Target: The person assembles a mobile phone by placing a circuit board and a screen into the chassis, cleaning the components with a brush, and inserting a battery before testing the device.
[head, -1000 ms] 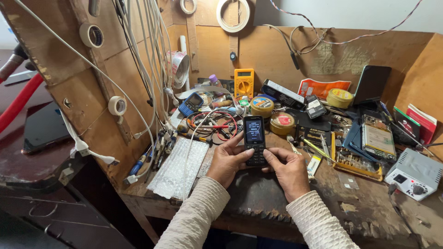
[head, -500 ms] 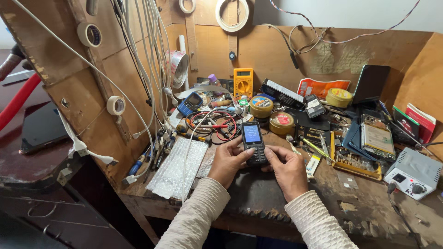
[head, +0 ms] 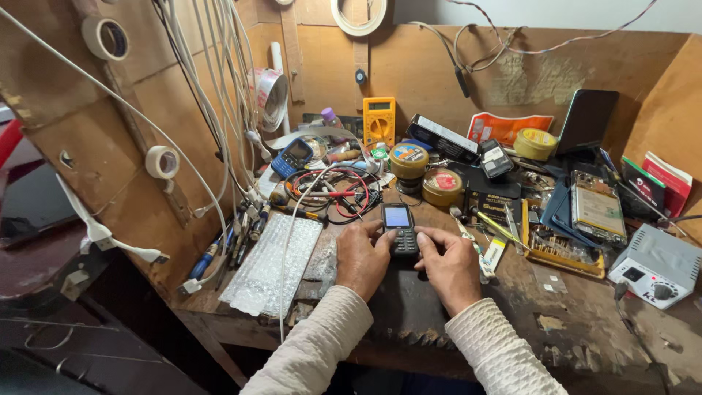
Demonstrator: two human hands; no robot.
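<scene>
Both hands are wrapped around a small black keypad phone [head: 400,229] in the middle of the cluttered desk [head: 585,322], left hand [head: 363,257] and right hand [head: 450,267] gripping its lower half. Its lit screen faces up. A yellow multimeter [head: 379,121] leans against the far wall, with a sheet of bubble wrap [head: 270,263] just left of the hands.

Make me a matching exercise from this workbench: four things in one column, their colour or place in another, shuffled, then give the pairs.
Things:
1. keypad phone
2. multimeter
3. bubble wrap
4. grey box with a dial

Descriptions:
A. yellow, standing against the back board
B. far right of the bench
C. between the left hand and the right hand
D. flat, left of the hands

Pairs: 1-C, 2-A, 3-D, 4-B
</scene>
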